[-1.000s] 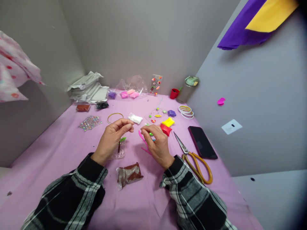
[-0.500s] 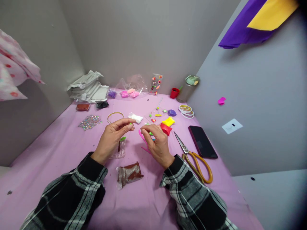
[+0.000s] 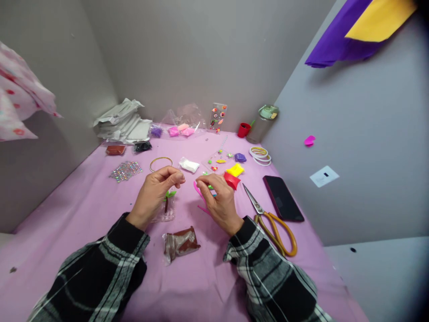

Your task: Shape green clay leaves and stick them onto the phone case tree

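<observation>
Note brown slab point(image 3: 191, 241) in clear plastic wrapper point(image 3: 170, 247), near; left hand point(image 3: 154, 188), right hand point(image 3: 219, 199) pinched narrow; cannot tell contents.

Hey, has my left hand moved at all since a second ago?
Yes, slightly: the left hand has shifted leftward, judged against the white packet. Earlier it overlapped the packet's near edge; now the packet shows clear of it.

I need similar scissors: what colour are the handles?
The handles are yellowish brown, seen in the head view.

The left hand point(image 3: 161, 188) and right hand point(image 3: 217, 197) pinch above pink cloth point(image 3: 80, 210).
</observation>
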The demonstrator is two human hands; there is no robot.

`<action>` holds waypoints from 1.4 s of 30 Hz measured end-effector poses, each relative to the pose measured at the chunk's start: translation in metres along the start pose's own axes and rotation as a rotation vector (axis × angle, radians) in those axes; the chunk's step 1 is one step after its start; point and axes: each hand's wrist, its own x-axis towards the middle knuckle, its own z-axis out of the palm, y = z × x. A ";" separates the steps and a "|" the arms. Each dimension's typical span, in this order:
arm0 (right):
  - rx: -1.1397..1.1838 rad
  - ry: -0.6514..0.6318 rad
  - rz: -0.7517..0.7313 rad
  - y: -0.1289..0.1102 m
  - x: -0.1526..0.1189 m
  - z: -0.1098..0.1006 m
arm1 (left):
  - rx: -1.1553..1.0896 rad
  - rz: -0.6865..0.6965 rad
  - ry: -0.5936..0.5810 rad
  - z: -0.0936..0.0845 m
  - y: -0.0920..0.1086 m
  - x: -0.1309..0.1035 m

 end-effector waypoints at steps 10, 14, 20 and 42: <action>-0.005 -0.008 0.004 0.000 -0.001 0.000 | -0.075 -0.012 -0.093 0.003 -0.006 0.000; -0.007 -0.007 0.005 0.000 -0.001 -0.001 | -0.064 0.019 -0.098 0.003 -0.005 0.001; -0.013 -0.003 0.003 -0.001 0.000 -0.001 | -0.045 0.015 -0.089 0.003 -0.002 0.001; 0.006 0.013 0.000 -0.001 0.000 -0.001 | -0.023 -0.018 -0.074 0.003 0.001 -0.002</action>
